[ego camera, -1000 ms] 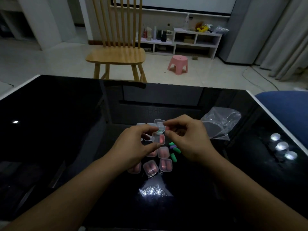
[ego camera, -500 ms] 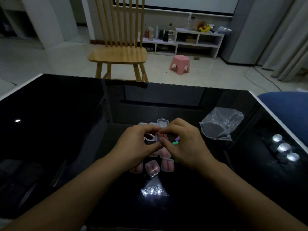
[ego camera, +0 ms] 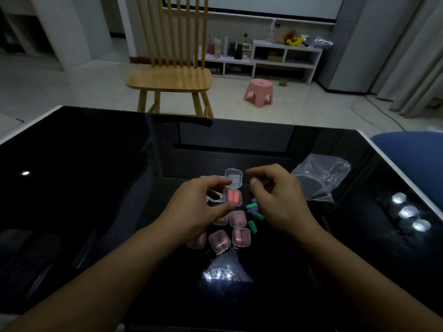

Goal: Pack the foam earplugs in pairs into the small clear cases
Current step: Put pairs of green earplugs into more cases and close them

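The left hand point(ego camera: 196, 207) pinches a clear case point(ego camera: 233, 197) holding 2 pink earplugs point(ego camera: 232, 196), raised above the black table point(ego camera: 96, 188). The right hand point(ego camera: 275, 200) hovers just beside it, fingers loosely curled, grasping nothing. Filled cases point(ego camera: 237, 232) lie below the hands. Loose green and purple earplugs point(ego camera: 253, 213) lie near the right hand. A plastic bag point(ego camera: 321, 178) lies further right.

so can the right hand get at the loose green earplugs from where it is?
Probably yes. The right hand hovers holding nothing, right above the green earplugs, which lie loose on the black table with nothing on top. The left hand holds a filled case off to the side.
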